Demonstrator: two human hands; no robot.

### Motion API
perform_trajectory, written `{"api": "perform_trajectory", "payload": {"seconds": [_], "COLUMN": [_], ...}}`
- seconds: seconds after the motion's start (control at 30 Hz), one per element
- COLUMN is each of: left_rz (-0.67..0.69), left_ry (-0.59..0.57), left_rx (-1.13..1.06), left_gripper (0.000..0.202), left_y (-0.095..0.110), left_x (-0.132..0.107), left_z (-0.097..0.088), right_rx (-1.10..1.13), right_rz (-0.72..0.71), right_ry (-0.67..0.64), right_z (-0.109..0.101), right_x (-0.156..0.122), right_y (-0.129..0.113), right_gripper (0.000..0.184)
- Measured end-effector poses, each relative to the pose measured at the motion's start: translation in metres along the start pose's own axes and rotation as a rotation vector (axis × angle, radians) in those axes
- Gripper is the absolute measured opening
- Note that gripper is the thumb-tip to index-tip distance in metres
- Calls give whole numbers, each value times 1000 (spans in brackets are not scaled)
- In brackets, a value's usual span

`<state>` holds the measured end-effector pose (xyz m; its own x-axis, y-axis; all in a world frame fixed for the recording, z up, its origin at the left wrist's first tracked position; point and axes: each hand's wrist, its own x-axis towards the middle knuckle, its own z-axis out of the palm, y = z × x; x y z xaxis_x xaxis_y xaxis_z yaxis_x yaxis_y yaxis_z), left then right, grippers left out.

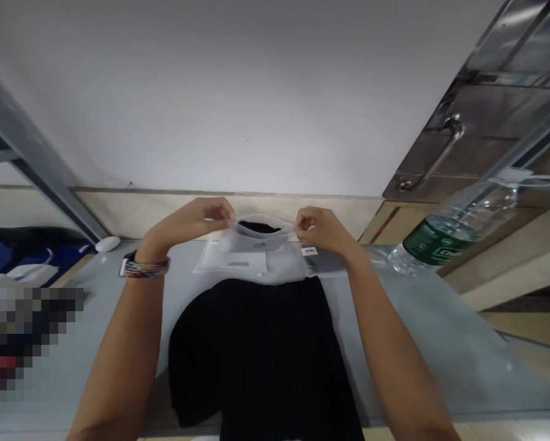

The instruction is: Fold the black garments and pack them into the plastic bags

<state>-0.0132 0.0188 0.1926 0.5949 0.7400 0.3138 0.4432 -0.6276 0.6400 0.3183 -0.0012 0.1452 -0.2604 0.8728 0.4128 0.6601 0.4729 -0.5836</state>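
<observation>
Green label [433, 243] on clear plastic bottle [486, 214], R side — text too blurred. Your L hand [196, 218] & R hand [321, 228] pinch frosted translucent plastic bag [242, 242] by its gaping rim — black inside, at grey tabletop's [422, 331] far edge.

A translucent frosted-white plastic bag [277, 246] stands at the far side of the grey worktop [440, 349], its mouth spread into a narrow oval, black material [259, 227] visible inside.
</observation>
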Motion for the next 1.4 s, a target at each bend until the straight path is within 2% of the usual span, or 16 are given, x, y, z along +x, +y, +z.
{"api": "perform_trajectory", "payload": {"seconds": [0.03,0.1,0.2,0.3,0.4,0.5,0.67,0.77,0.8,0.9,0.97,1.0,1.07,1.17,1.3,1.4], "left_rz": [-36,-85,-124,-153,-152,-107,7,67,77,74,60,56,51,36,34,23], "left_ry": [-98,-209,-255,-296,-320,-309,-175,-119,-112,-98,-96,-101,-116,-118,-94,-112], "left_rx": [19,57,95,125,240,347,326,313,309,298,296,295,293,294,249,116], "left_gripper": [20,25,31,37,27,13,18,22,23,21,19,18,17,18,20,30], "left_y": [-2,-6,-6,-3,-2,-3,1,3,2,-2,-5,-6,-8,-8,-7,-6], "left_x": [1,5,14,21,24,26,26,27,27,28,28,28,27,27,28,27], "left_z": [2,13,38,60,71,72,69,70,70,72,72,72,71,71,71,70], "right_rx": [-78,-186,-232,-237,-232,-229,-178,-237,-289,-449,-525,-555,-596,-582,-447,-239], "right_rz": [-33,-76,-86,-56,-19,-1,-133,-94,-68,-42,-70,-90,-134,-195,-200,-180], "right_ry": [-1,-51,-135,-153,-171,-205,-132,-211,-243,-293,-284,-271,-240,-223,-224,-167], "right_z": [2,7,14,17,15,10,10,24,31,54,69,74,83,86,77,67], "right_x": [2,6,7,6,4,0,-8,-8,-7,-6,-6,-6,-5,-1,3,5], "right_y": [4,11,19,21,20,13,-23,-45,-48,-47,-40,-36,-30,-28,-33,-32], "right_gripper": [13,14,15,15,13,10,13,11,15,51,66,65,48,28,26,35]}}
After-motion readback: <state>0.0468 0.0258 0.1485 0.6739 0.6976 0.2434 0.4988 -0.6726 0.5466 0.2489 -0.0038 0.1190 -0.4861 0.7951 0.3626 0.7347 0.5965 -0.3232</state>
